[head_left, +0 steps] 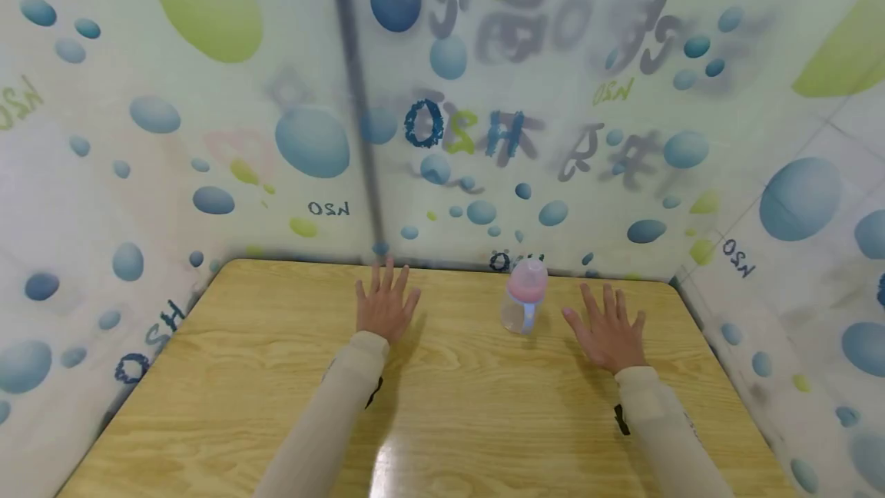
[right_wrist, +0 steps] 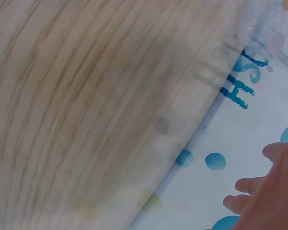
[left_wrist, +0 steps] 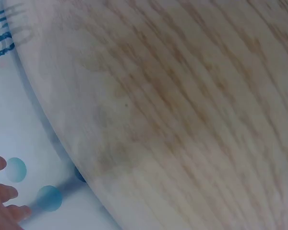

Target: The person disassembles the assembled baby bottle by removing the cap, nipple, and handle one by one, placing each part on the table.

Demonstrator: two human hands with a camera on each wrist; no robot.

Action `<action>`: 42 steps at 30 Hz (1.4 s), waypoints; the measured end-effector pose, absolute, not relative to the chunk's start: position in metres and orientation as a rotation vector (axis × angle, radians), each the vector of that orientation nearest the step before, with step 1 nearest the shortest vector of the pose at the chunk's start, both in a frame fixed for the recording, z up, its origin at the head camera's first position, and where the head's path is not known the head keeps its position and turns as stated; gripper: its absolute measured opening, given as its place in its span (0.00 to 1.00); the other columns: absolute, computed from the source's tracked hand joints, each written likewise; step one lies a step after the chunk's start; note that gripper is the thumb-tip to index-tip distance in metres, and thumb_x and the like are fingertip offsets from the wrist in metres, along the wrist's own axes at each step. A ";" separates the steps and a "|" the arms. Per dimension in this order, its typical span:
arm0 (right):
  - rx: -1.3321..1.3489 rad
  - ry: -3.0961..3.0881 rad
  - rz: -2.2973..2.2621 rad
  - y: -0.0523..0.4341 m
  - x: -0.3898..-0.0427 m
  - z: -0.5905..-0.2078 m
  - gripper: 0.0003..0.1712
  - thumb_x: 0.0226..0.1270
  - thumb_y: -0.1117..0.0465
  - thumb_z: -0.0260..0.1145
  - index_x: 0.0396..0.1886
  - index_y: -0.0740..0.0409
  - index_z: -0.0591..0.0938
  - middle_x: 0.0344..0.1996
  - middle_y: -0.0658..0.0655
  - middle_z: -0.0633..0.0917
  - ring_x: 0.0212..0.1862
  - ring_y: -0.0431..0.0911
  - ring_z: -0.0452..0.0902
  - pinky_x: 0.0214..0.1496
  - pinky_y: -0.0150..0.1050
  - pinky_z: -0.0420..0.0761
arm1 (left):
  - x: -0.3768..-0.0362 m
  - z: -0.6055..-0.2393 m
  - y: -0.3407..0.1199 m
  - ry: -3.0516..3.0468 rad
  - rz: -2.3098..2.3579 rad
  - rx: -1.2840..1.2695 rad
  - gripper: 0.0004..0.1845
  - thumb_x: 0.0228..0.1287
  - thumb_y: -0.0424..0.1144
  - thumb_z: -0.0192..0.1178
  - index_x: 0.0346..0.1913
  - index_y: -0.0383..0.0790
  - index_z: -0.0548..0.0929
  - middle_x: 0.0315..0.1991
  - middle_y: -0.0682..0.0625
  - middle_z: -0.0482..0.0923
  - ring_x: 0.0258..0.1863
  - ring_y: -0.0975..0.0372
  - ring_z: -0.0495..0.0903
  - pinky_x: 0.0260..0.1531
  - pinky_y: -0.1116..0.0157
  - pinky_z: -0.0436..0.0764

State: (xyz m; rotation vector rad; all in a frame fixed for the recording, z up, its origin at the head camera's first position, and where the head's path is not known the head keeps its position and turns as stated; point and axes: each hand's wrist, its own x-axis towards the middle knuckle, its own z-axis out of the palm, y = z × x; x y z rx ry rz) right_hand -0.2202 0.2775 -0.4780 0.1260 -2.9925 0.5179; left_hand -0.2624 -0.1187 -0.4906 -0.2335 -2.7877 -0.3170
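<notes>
A clear baby bottle [head_left: 514,313] with a pink collar, a domed cap and a pale blue handle stands upright near the table's back edge. My right hand [head_left: 608,331] is just to the right of it, fingers spread, holding nothing. Farther left, my left hand [head_left: 384,306] is also spread over the table, its fingertips near the back edge. Fingertips of the left hand [left_wrist: 4,191] show at the lower left of the left wrist view. The right wrist view has part of the right hand [right_wrist: 269,191] at its lower right, and a sliver of the bottle at the top right.
The wood-grain table [head_left: 470,421] runs back to a white wall covering [head_left: 456,198] printed with blue and green bubbles and letters. Similar printed walls close in at the left and right. A dark vertical strip [head_left: 356,91] runs down the back wall.
</notes>
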 end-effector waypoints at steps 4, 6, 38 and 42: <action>0.130 -2.994 0.618 0.272 -0.222 -0.476 0.45 0.77 0.32 0.38 0.80 0.57 0.52 0.76 0.76 0.46 0.75 0.74 0.36 0.61 0.82 0.34 | -0.261 -0.490 -0.115 -2.787 -0.323 -0.254 0.29 0.77 0.56 0.47 0.72 0.43 0.70 0.75 0.39 0.58 0.73 0.41 0.55 0.63 0.32 0.59; 0.134 -2.994 0.659 0.269 -0.223 -0.476 0.45 0.77 0.32 0.38 0.80 0.57 0.51 0.76 0.75 0.46 0.75 0.73 0.35 0.61 0.81 0.36 | -0.260 -0.489 -0.112 -2.789 -0.347 -0.270 0.29 0.77 0.56 0.46 0.72 0.42 0.70 0.74 0.39 0.58 0.73 0.40 0.56 0.63 0.32 0.59; 0.228 -2.876 1.242 0.232 -0.226 -0.473 0.42 0.81 0.38 0.36 0.81 0.59 0.43 0.79 0.67 0.45 0.78 0.65 0.38 0.70 0.72 0.42 | -0.244 -0.474 -0.079 -2.806 -0.697 -0.436 0.33 0.78 0.60 0.40 0.77 0.46 0.63 0.78 0.41 0.50 0.76 0.45 0.52 0.67 0.35 0.55; 0.248 -2.802 1.429 0.228 -0.227 -0.473 0.42 0.82 0.40 0.38 0.81 0.60 0.42 0.79 0.67 0.45 0.78 0.65 0.38 0.72 0.69 0.43 | -0.240 -0.474 -0.076 -2.766 -0.719 -0.451 0.33 0.78 0.59 0.40 0.76 0.45 0.64 0.78 0.41 0.51 0.76 0.45 0.53 0.67 0.36 0.57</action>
